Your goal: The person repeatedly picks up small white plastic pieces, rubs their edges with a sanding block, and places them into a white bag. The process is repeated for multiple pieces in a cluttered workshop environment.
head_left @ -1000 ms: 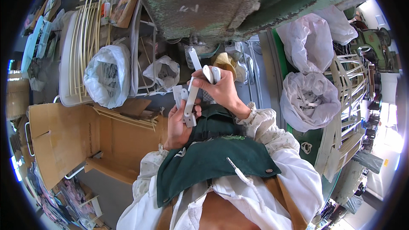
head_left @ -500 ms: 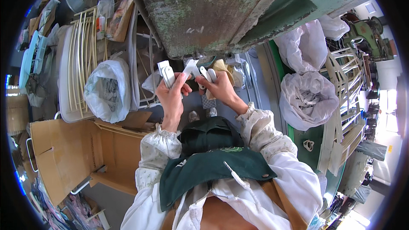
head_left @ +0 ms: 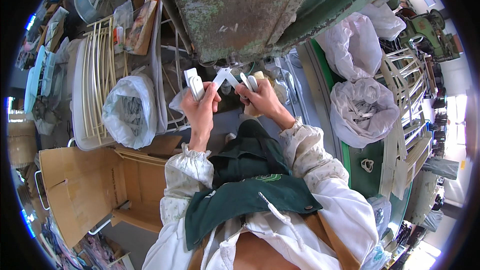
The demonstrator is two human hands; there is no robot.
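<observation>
My left hand [head_left: 199, 115] is closed around several flat white strips with rounded ends [head_left: 196, 88]. Between its thumb and fingers it pinches another white strip [head_left: 220, 77], slanting up and to the right. My right hand [head_left: 263, 101] is likewise closed on a few white strips [head_left: 251, 83] and pinches a strip [head_left: 231, 78] that slants up to the left. The two pinched strips meet at their upper ends in an inverted V, just below the lower edge of a worn green metal machine [head_left: 235, 25]. Whether they are fastened there, I cannot tell.
On the left, a white bag [head_left: 111, 115] holds grey strips, beside pale curved rods [head_left: 92, 75]. An open cardboard box [head_left: 80, 190] is below it. On the right, another white bag [head_left: 345, 125] with strips inside stands on a green surface [head_left: 357, 175] near stacked pale slats [head_left: 405, 165].
The pinched strips have spread into a clearer inverted V under the machine. Both hands have shifted only slightly, still holding their strips. My view has tilted a little.
</observation>
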